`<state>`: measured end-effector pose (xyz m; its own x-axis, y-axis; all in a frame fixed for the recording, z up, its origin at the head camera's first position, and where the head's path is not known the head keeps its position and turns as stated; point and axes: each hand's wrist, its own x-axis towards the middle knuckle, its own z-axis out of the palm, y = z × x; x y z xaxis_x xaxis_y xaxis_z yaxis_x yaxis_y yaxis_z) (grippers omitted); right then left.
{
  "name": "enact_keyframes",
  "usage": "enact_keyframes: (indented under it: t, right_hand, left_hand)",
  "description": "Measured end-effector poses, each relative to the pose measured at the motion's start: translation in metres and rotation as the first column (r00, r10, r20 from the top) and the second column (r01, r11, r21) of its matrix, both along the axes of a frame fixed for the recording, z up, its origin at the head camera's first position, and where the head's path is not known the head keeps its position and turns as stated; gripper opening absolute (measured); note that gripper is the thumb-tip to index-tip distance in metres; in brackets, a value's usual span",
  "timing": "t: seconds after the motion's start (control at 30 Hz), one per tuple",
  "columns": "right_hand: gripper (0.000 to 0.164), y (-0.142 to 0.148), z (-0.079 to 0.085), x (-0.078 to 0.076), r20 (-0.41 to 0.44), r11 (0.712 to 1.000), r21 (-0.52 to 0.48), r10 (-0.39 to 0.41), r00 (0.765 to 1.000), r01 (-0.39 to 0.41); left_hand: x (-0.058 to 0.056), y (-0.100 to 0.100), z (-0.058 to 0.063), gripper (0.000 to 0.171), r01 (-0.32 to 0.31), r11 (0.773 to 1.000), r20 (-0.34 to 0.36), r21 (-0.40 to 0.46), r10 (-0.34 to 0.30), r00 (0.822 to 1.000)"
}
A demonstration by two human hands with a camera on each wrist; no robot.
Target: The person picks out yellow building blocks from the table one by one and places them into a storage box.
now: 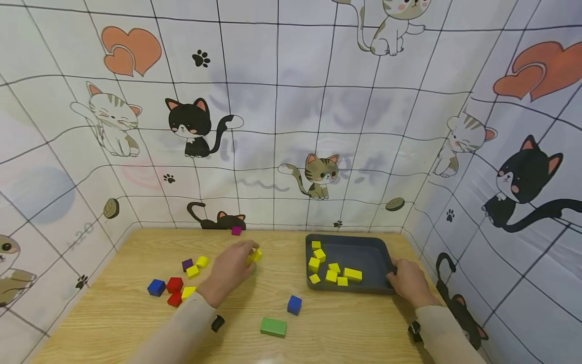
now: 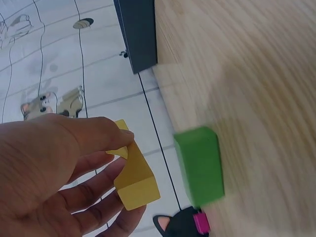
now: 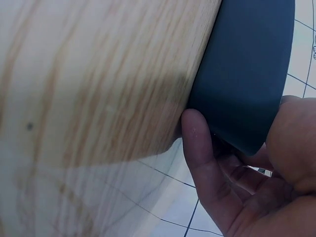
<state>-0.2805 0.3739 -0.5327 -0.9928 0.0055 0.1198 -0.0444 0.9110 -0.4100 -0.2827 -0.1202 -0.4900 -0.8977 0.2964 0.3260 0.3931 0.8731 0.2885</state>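
The yellow block (image 2: 140, 185) I am minding sits in the left grip (image 1: 232, 265), pinched between thumb and fingers, to the left of the dark tray (image 1: 356, 248) and, as far as I can tell, off the tabletop (image 1: 350, 328). My left wrist feed shows a curved cut in it, so I take it for an arch.

I judge the step in hand to be a carry into the tray. To do it well, I would keep the pinch light but firm, raise the block above the tray's wall before swinging across, and lower it fully before letting go. A green block (image 2: 202, 168) stands near the fingertips, easily knocked on a low path. The right grip (image 1: 411, 282) is curled on the tray's right edge; I would use it to steady the tray without tilting it.

In the tray I count eight yellow pieces (image 1: 352, 274), gathered along its left and near sides, so I would aim toward the back right.

Outside it, beyond the left forearm, loose yellow pieces (image 1: 193, 272) lie among red blocks (image 1: 175, 284), a purple block (image 1: 187, 264) and a blue block (image 1: 156, 287).
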Motion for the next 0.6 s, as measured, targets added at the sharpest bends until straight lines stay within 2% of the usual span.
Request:
enact_keyframes:
  t: [0.27,0.6]
  right_hand:
    - [0.053,0.000,0.000,0.001,0.003,1.000,0.000,-0.005,1.000,0.005]
    - [0.052,0.001,-0.002,0.002,-0.017,1.000,-0.008,0.006,1.000,-0.006]
  left_hand:
    - [-0.008,0.040,0.006,0.045,0.070,0.996,-0.031,-0.046,-0.072,0.997]
    - [-0.021,0.092,0.004,0.044,0.174,0.984,-0.074,-0.050,-0.177,0.981]
